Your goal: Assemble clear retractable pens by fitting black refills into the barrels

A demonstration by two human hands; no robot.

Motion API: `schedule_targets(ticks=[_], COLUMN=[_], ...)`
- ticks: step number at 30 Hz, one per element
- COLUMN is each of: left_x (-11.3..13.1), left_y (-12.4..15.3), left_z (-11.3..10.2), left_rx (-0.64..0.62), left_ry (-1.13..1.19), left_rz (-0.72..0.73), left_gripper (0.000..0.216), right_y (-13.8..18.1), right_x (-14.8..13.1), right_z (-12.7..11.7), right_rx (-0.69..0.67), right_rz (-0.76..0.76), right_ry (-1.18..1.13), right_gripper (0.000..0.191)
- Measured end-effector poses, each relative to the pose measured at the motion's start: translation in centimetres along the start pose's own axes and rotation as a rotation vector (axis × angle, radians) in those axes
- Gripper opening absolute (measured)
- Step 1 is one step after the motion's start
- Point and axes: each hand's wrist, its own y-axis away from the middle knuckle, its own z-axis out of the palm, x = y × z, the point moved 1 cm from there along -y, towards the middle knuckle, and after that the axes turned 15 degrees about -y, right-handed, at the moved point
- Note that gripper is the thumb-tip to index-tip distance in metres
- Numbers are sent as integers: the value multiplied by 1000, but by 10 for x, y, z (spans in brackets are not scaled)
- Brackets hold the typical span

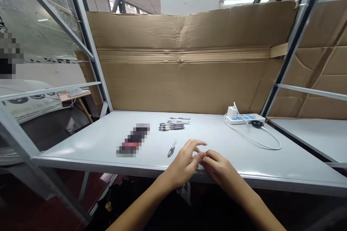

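Right at the front edge of the white table (89,144), my left hand (187,159) and right hand (219,168) meet at bent fingertips; I can't tell whether they pinch anything. A small clear-and-dark piece (171,151) lies near my left hand, and slim pens (172,127) lie bunched beyond it.

Cardboard wall (189,86) behind white table (89,144)

PASS: between pens (171,127) and power strip (246,118) | BLOCK: cardboard (184,88) behind, cable (267,148) right
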Motion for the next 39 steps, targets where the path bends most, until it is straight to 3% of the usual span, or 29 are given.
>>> schedule_targets(ticks=[5,8,11,17,27,33,39], left_x=[-15,-36,-51,-47,-39,-31,-31], left_y=[7,15,21,17,17,17,16], left_z=[-11,-26,-35,-30,-24,-20,-13], left_rx=[46,179,154,1,36,30,-13], left_ry=[-174,-524,-713,-584,-356,-356,-397], left_rz=[66,-105,-249,-129,-151,-131,-39], left_gripper=[32,28,21,15,24,20,15], right_y=[5,7,8,9,11,10,8], right_x=[-3,-3,-1,0,3,2,-3], right_z=[-4,-10,-11,-7,-7,-6,-4], right_rx=[-3,46,87,87,151,109,28], right_rz=[56,139,220,282,285,259,127], right_ry=[80,63,71,73,38,33,-90], right_gripper=[30,31,32,33,32,28,35])
